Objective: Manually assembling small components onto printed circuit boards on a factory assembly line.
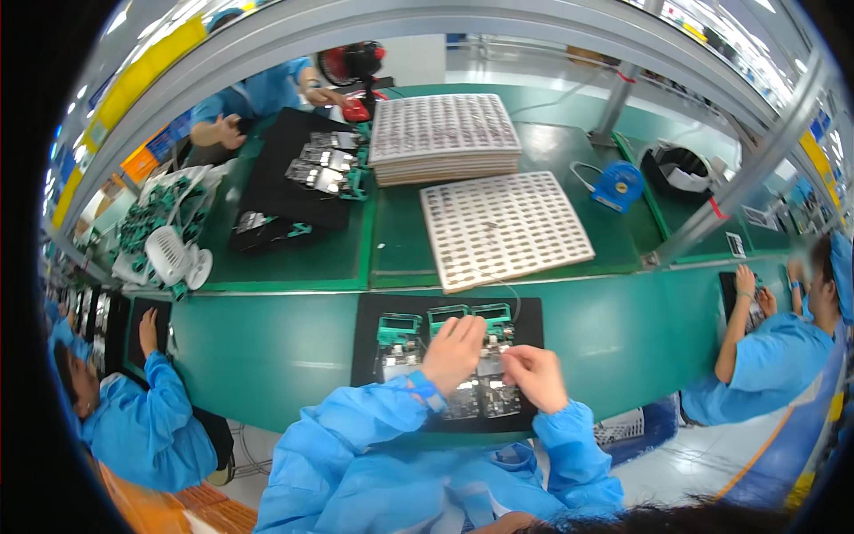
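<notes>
Seemingly, circuit boards (492, 365) are being adjusted on the black mat (366, 356) on the near surface (267, 338). They are partly covered by the left hand (455, 352), its grip hidden; whether anything is pinched in the right hand (535, 377) cannot be told. Careful alignment seems needed next.

Circuit boards (500, 398) lie on a front mat (527, 325) on the bench (267, 347). Single tray (516, 272) sits behind it; tray stack (454, 169) behind that. Second mat (277, 160), bearing further boards (327, 160), left of stack; reel (618, 185), right of single tray.
</notes>
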Demonstrator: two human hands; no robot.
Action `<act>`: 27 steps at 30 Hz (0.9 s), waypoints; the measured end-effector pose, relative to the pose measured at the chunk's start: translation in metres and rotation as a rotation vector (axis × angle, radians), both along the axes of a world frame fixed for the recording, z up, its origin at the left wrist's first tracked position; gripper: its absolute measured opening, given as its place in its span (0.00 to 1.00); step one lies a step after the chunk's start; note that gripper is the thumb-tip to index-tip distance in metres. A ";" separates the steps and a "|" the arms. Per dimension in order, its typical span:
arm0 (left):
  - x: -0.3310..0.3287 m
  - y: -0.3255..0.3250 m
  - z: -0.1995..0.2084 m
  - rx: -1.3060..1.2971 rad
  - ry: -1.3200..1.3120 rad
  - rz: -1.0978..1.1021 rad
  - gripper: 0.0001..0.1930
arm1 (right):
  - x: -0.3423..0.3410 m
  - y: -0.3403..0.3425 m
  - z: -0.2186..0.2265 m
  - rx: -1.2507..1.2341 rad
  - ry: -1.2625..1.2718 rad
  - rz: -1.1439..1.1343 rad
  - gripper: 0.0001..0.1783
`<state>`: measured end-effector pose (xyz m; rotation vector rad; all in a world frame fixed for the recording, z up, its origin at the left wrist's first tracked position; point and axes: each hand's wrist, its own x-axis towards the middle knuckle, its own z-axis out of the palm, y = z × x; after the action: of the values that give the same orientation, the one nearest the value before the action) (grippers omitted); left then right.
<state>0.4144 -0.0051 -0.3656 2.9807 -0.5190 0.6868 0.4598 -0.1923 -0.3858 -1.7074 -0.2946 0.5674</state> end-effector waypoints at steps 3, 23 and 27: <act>-0.004 0.004 -0.003 -0.155 0.060 0.023 0.24 | -0.006 -0.007 0.038 0.086 -0.148 -0.269 0.05; -0.058 0.062 0.016 -1.324 0.468 0.133 0.07 | -0.046 0.075 0.025 0.227 0.094 -0.011 0.06; -0.040 0.064 0.018 -1.078 0.260 0.099 0.06 | -0.037 0.080 0.019 -0.059 -0.343 0.011 0.05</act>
<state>0.3741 0.0587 -0.3472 2.0171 0.0445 0.3745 0.4225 -0.1120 -0.3667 -1.8591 -0.5357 0.2901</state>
